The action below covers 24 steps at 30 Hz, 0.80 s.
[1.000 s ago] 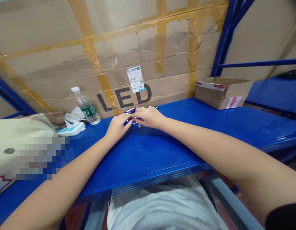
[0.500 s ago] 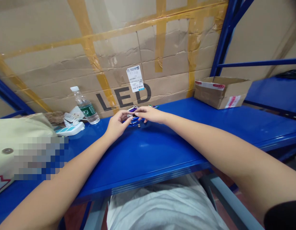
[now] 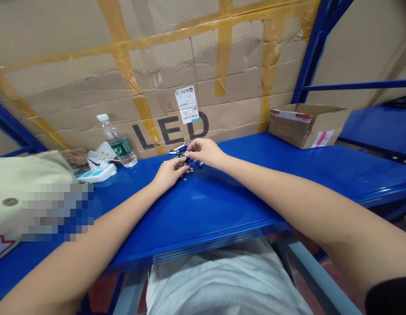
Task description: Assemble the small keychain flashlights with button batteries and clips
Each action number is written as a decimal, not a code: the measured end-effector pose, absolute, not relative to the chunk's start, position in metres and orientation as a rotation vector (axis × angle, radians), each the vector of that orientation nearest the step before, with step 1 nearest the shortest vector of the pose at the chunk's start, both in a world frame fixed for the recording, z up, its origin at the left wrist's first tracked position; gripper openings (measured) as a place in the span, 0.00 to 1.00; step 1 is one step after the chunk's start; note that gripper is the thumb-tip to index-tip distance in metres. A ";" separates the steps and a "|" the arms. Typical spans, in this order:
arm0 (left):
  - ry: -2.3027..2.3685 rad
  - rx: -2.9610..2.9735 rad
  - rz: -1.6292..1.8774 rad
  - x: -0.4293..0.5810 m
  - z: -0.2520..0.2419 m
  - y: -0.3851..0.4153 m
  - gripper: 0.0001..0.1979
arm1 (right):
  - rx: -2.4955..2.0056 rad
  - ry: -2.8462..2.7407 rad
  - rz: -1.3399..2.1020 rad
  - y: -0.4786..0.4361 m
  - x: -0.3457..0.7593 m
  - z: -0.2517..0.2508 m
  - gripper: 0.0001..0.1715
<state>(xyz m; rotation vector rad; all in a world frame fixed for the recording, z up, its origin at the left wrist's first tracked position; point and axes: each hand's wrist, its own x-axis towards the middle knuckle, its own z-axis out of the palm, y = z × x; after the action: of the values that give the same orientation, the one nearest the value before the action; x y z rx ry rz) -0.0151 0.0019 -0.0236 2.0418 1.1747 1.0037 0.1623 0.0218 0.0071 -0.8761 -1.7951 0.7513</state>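
My left hand is low over the blue tabletop, its thumb and fingers closed. My right hand comes in from the other side with its fingertips pinched. The two sets of fingertips nearly meet around a small dark piece, too small and covered to make out. Behind them lies a pile of small shiny metal tubes in purple, blue and green, partly hidden by my hands. Several tiny round discs, like button cells, lie by my left fingertips.
A clear water bottle and a white power strip stand to the left, beside a pale cloth bag. An open cardboard box sits at the back right. A large taped carton walls off the back.
My left hand has lowered and turned, and the silver tube at its fingertips no longer shows. My right hand has drawn its fingers in and lifted slightly. More of the pile and discs shows.
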 end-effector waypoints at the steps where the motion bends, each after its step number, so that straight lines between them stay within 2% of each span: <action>1: 1.184 2.033 1.004 -0.015 -0.024 0.002 0.19 | -0.882 -1.807 0.742 0.021 0.162 0.007 0.06; 10: 1.174 1.976 1.050 -0.016 -0.021 0.002 0.23 | -0.872 -1.883 0.675 0.033 0.168 0.003 0.03; 15: 1.240 1.994 1.072 -0.021 -0.022 0.006 0.22 | -0.927 -2.130 0.350 0.034 0.173 0.004 0.02; 19: 1.264 1.937 1.066 -0.021 -0.022 0.007 0.24 | -0.851 -2.416 0.099 0.031 0.175 0.007 0.05; 24: 1.270 2.058 1.077 -0.021 -0.016 0.004 0.23 | -0.680 -2.677 0.015 0.032 0.177 0.006 0.08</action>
<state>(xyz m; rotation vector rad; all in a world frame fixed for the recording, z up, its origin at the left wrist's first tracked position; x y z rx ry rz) -0.0215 0.0042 -0.0159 2.0585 1.2705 1.0775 0.1775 0.0321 0.0056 -0.6799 -2.6775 0.0147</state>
